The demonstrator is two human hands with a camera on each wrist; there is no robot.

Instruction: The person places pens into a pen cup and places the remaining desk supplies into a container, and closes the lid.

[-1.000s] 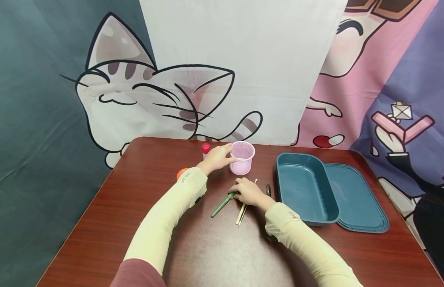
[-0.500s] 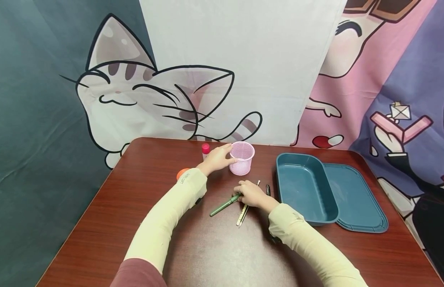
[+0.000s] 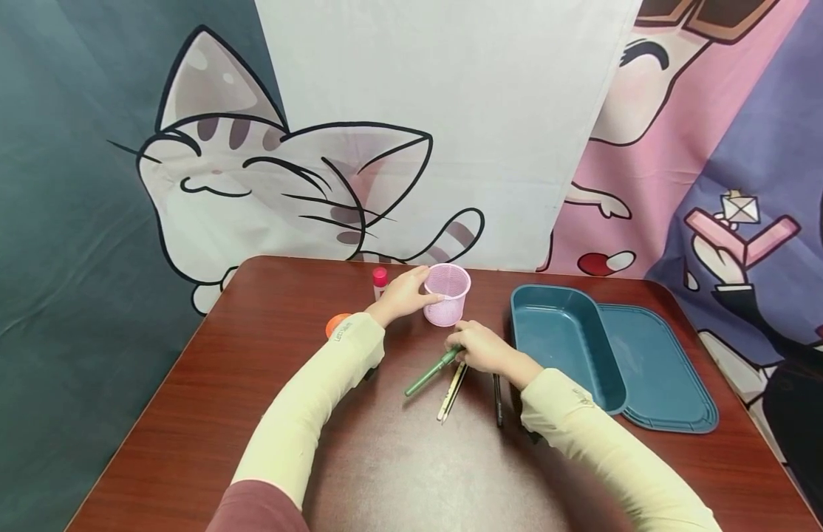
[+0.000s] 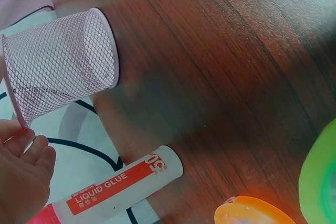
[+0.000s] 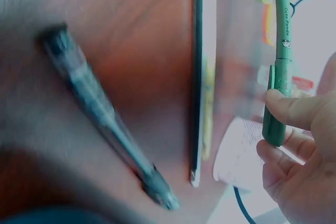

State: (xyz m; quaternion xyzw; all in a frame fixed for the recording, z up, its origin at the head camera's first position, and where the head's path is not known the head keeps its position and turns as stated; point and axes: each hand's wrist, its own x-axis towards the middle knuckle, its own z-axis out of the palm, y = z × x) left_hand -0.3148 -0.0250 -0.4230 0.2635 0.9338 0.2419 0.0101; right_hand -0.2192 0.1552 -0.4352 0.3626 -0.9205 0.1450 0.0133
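My left hand [image 3: 405, 294] holds the rim of a pink mesh pen cup [image 3: 447, 295], which stands upright near the table's back edge. Between thumb and fingers, my right hand [image 3: 483, 347] pinches the capped end of a green pen [image 3: 430, 377]. In the right wrist view this pen [image 5: 283, 35] looks raised off the table, its other end free. Two thin pencils [image 3: 453, 395] lie side by side below that hand. To their right is a dark pen [image 3: 498, 403], blurred in the right wrist view, where its barrel looks partly clear.
A liquid glue bottle [image 4: 121, 187] with a red cap stands behind my left hand. An orange round item [image 3: 336, 324] and a green one [image 4: 320, 177] sit near the left forearm. At right, a teal box [image 3: 564, 347] stands beside its lid [image 3: 664, 369].
My right hand has moved right and slightly back with the green pen, drawing away from the pencils and uncovering more of the dark pen. The left hand stays at the cup.
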